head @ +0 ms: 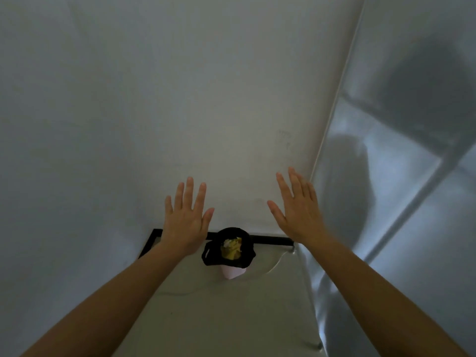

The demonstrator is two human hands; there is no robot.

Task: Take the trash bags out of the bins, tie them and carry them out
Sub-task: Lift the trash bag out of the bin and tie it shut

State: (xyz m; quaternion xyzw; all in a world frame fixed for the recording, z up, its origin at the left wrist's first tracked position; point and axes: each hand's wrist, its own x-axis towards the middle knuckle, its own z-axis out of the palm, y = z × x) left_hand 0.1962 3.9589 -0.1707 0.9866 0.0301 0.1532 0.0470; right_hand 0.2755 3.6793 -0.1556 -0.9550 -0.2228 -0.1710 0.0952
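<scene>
A small pink bin (231, 273) stands on the floor against the far wall, lined with a black trash bag (244, 253) whose rim folds over the top. Yellowish and white trash (231, 247) fills the bag's open mouth. My left hand (186, 217) is stretched out in front of me with straight spread fingers, just left of the bin and above it in the view, holding nothing. My right hand (296, 210) is also flat and spread, to the right of the bin, holding nothing. Neither hand touches the bag.
A white wall (180, 99) fills the view ahead, with a black skirting strip (270, 239) at its foot. A frosted glass panel with a metal frame (399, 189) runs along the right side. The pale floor (219, 318) stretches from me to the bin.
</scene>
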